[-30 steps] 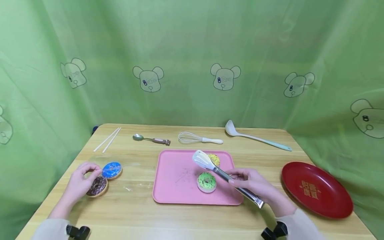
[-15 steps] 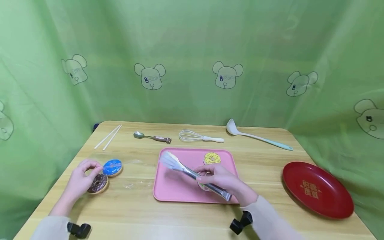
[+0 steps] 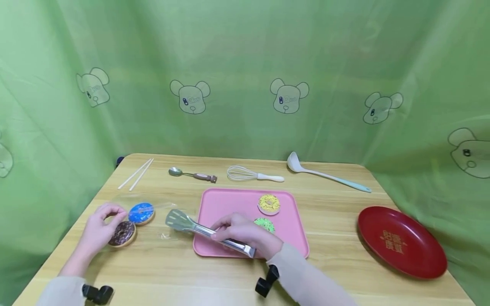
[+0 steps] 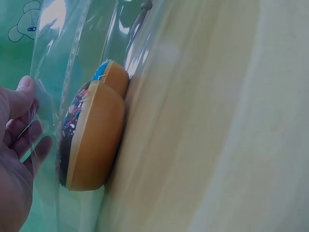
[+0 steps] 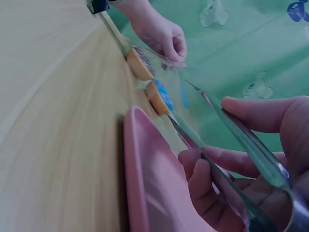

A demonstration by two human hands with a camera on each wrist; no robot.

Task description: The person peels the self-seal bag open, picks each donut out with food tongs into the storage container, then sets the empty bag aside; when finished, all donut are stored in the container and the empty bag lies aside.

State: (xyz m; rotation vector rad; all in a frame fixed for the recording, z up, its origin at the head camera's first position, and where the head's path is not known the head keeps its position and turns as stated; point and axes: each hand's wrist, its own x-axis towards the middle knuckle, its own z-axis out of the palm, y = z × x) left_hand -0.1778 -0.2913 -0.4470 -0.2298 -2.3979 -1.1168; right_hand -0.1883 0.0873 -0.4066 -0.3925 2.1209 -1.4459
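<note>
My right hand (image 3: 239, 231) grips metal tongs (image 3: 191, 226) with pale spatula tips. The empty tips hang over the table just left of the pink tray (image 3: 226, 204), pointing at a clear plastic bag (image 3: 160, 221). In that bag lie a chocolate donut (image 3: 122, 233) and a blue donut (image 3: 141, 213). My left hand (image 3: 107, 221) pinches the bag's film (image 4: 46, 96) beside the chocolate donut (image 4: 89, 140). A yellow donut (image 3: 269, 204) and a green donut (image 3: 264, 223) sit on the tray; my right hand partly hides the green one. The tongs' arms (image 5: 231, 140) stand apart.
A red plate (image 3: 402, 242) sits at the right. Along the far edge lie chopsticks (image 3: 135, 173), a spoon (image 3: 191, 174), a whisk (image 3: 252, 174) and a ladle (image 3: 325, 174). Green cloth surrounds the wooden table (image 3: 172, 272).
My right hand has carried the tongs left, from above the tray's donuts to past the tray's left edge, near the bag. The left hand has stayed at the bag.
</note>
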